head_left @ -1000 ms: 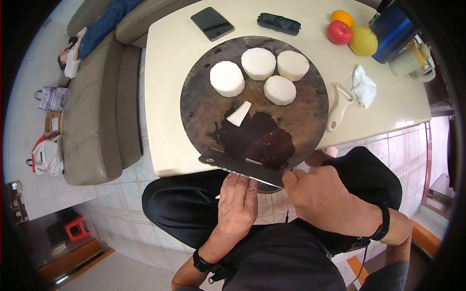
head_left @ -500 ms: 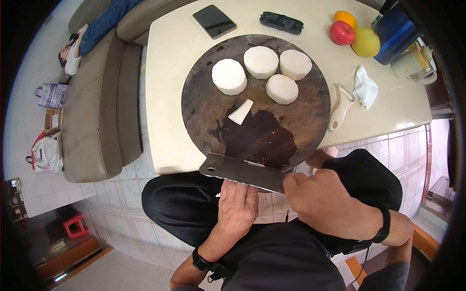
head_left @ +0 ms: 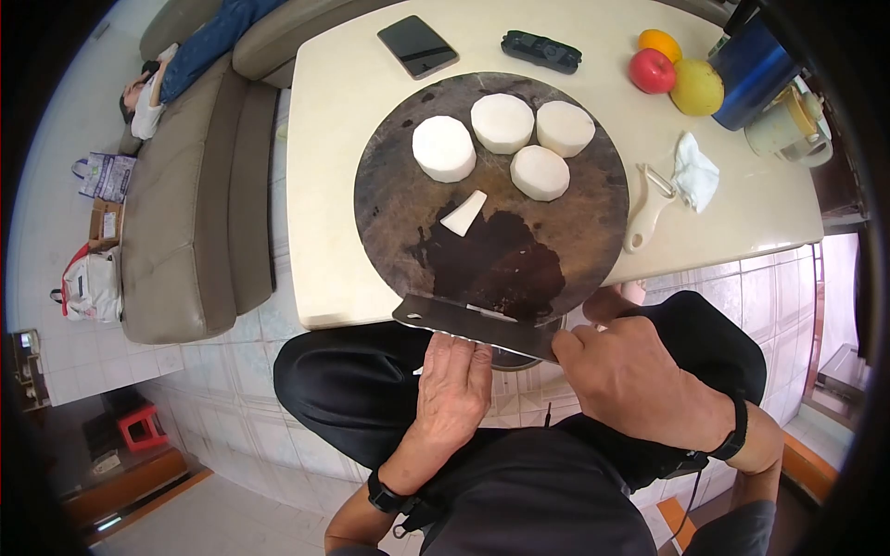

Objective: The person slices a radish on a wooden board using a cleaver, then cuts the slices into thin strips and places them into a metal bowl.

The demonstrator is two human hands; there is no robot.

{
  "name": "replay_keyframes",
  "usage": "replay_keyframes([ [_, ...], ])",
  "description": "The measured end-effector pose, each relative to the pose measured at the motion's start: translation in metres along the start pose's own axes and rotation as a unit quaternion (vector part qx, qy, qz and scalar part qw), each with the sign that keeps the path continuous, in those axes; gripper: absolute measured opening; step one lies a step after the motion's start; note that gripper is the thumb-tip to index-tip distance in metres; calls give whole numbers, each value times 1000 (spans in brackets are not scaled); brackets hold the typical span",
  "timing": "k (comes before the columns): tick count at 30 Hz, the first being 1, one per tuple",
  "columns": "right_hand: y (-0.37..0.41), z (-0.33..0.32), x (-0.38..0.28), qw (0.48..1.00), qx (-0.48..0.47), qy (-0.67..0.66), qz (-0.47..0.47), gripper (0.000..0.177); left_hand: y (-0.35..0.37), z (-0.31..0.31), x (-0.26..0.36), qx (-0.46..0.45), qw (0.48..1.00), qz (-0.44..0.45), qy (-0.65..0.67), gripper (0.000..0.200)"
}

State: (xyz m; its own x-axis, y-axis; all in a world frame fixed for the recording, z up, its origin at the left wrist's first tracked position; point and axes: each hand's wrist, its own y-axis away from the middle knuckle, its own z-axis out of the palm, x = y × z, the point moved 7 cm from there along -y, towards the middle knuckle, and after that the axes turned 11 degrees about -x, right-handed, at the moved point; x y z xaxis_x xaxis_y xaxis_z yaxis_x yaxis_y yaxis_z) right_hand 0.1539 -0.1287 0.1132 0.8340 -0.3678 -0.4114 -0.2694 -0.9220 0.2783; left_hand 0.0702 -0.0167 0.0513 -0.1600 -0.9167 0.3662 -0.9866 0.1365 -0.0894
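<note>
My right hand (head_left: 616,371) is closed round the handle of a cleaver (head_left: 477,324), whose blade lies along the near edge of a round dark cutting board (head_left: 389,176). Just below the blade is my left hand (head_left: 452,385), fingers together and pointing up to it; their tips are hidden behind the blade, and whether they hold anything cannot be seen. On the board are several thick white round pieces, among them one at the left (head_left: 443,148) and one nearer (head_left: 540,172). A small white wedge (head_left: 464,213) lies beside a dark wet patch.
The cream table (head_left: 324,185) also bears a phone (head_left: 417,46), a black case (head_left: 541,51), a red apple (head_left: 652,70), a blue container (head_left: 753,74), a jug (head_left: 783,130), a peeler (head_left: 649,213) and a crumpled tissue (head_left: 694,173). A person (head_left: 148,102) lies on the sofa (head_left: 185,204).
The cleaver blade has tilted, showing a narrower face, and my right hand has shifted slightly right. The whole view has moved a little. The white pieces keep their places on the board.
</note>
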Motion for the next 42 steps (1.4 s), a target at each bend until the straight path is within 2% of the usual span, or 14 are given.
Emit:
replay_keyframes([
  [7, -9, 0, -3, 1000, -27, -13, -1, 22, 2, 2, -1, -17, 1000, -5, 8, 26],
  [10, -16, 6, -4, 999, -36, 26, 8, 23, 1, 4, -4, -7, 999, -24, 32, 28],
  [17, -6, 2, 8, 1000, 20, -23, 7, 20, 0, -1, -1, 2, 1000, 2, -6, 37],
  [25, -2, -3, 4, 1000, -2, -22, -15, 19, 1, 0, -1, -13, 1000, 8, 0, 26],
  [29, -11, 2, -3, 999, -21, 34, -2, 18, 3, 1, -2, -4, 1000, 5, 9, 24],
  [32, -12, 4, -1, 999, -22, 31, 7, 18, 2, 1, -2, -10, 1000, 3, 7, 27],
  [34, -12, 5, 1, 1000, -12, 26, 9, 17, 3, 1, 0, 5, 999, 34, -18, 34],
  [39, -3, 1, 12, 998, 47, -34, 12, 17, 1, 0, -2, -20, 1000, 4, -2, 40],
  [42, -1, -6, 12, 999, 40, -27, -4, 19, 4, 3, -5, -35, 999, 4, 11, 42],
])
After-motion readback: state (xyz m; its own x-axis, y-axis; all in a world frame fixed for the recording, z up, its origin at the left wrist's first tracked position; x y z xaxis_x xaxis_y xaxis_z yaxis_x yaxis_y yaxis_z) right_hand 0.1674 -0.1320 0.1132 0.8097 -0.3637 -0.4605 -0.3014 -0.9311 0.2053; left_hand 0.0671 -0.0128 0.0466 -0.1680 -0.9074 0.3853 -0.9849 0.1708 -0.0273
